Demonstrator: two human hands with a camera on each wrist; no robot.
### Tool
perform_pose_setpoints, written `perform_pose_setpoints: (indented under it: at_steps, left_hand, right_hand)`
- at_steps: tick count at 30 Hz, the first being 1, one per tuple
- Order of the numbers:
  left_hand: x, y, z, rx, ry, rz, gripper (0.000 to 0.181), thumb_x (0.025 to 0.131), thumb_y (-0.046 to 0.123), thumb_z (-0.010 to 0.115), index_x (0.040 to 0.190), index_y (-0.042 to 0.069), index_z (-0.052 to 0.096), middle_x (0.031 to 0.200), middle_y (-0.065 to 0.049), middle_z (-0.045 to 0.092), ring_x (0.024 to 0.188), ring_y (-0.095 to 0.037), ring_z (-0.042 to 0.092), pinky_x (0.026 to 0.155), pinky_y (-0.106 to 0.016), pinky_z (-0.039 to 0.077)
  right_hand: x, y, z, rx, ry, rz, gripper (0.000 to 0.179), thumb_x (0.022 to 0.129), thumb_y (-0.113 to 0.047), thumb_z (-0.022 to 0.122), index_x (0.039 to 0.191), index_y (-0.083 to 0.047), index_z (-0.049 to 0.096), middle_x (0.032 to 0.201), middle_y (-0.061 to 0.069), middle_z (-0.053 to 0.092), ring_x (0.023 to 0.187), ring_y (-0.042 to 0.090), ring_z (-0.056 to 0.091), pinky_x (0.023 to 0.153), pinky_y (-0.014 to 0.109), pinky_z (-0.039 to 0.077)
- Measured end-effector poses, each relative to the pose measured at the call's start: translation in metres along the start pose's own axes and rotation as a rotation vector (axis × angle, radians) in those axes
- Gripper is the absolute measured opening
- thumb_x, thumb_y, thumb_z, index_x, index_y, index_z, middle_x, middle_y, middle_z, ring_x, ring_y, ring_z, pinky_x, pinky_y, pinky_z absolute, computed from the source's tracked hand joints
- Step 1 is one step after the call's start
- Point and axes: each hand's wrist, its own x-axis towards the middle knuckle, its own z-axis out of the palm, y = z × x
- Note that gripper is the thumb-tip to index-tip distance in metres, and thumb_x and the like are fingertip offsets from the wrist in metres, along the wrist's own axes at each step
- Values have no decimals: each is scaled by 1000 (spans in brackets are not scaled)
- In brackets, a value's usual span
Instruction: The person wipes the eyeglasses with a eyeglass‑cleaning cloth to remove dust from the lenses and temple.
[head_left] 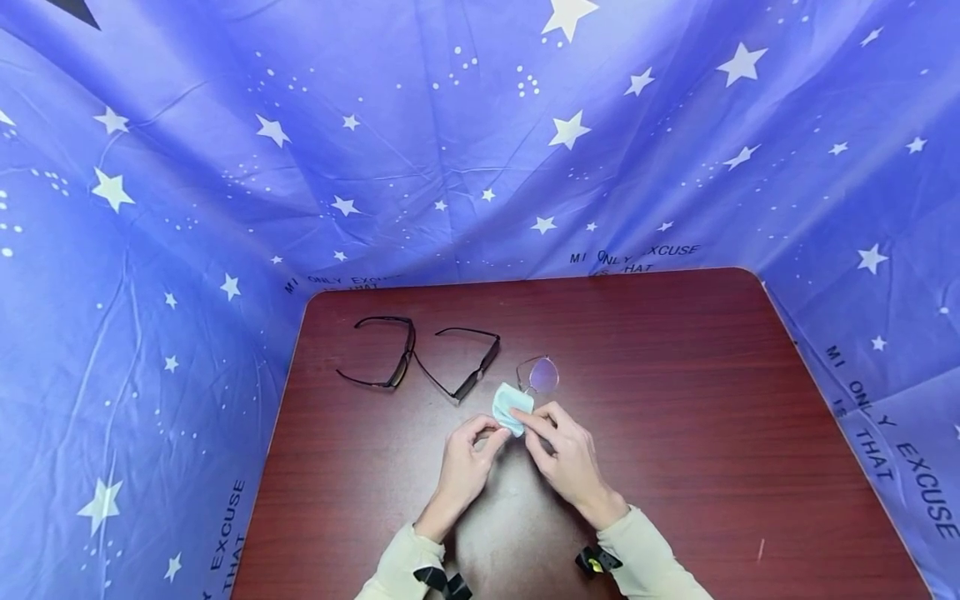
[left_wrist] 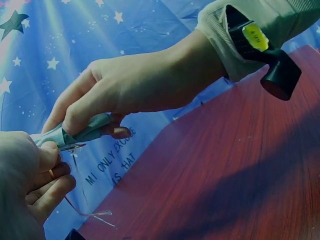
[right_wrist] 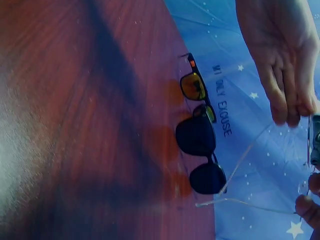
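A pair of thin-framed clear eyeglasses (head_left: 543, 375) is held up between my hands, its slim temples (right_wrist: 250, 201) trailing free in the right wrist view. My left hand (head_left: 465, 462) pinches the frame at its near side, thumb and fingertips at the edge of the cloth. A light blue cloth (head_left: 512, 403) is folded over the near lens, hiding it. My right hand (head_left: 568, 454) pinches this cloth over the lens with thumb and fingers; in the left wrist view the cloth (left_wrist: 89, 131) bunches under those fingers. The far lens sticks out beyond the cloth.
Black glasses with yellowish lenses (head_left: 402, 367) lie at the table's back left, temples unfolded. Beside them, black sunglasses (head_left: 477, 373) with dark lenses also lie unfolded. The dark red wooden table (head_left: 712, 400) is ringed by a blue star-printed curtain (head_left: 450, 125).
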Motion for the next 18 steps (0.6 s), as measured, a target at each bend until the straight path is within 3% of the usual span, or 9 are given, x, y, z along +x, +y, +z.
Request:
perform_pose_setpoints:
  at_steps: [8,15,18]
  left_hand:
    - [-3,-1,-1,20,18,18,6,89,1,76,90,6,75,89,-5,76,82,-20,74,76,-28,60]
    - [-2,0,0,8,23,6,5,90,1,76,88,4,73,90,-6,76,83,-22,75,76,-31,61]
    - [-2,0,0,4,15,9,6,90,1,76,89,7,74,90,-6,76,82,-22,75,76,-31,61]
  right_hand:
    - [3,8,-3,-54,-3,79,34,87,1,70,117,-13,78,91,-1,63,67,8,52,56,25,44]
    - [-3,2,0,37,-57,26,38,86,1,67,120,-14,77,92,-3,62,69,5,50,58,18,42]
    - [-5,3,-1,27,-47,13,37,86,0,67,119,-13,77,92,-3,62,69,4,50,57,18,42]
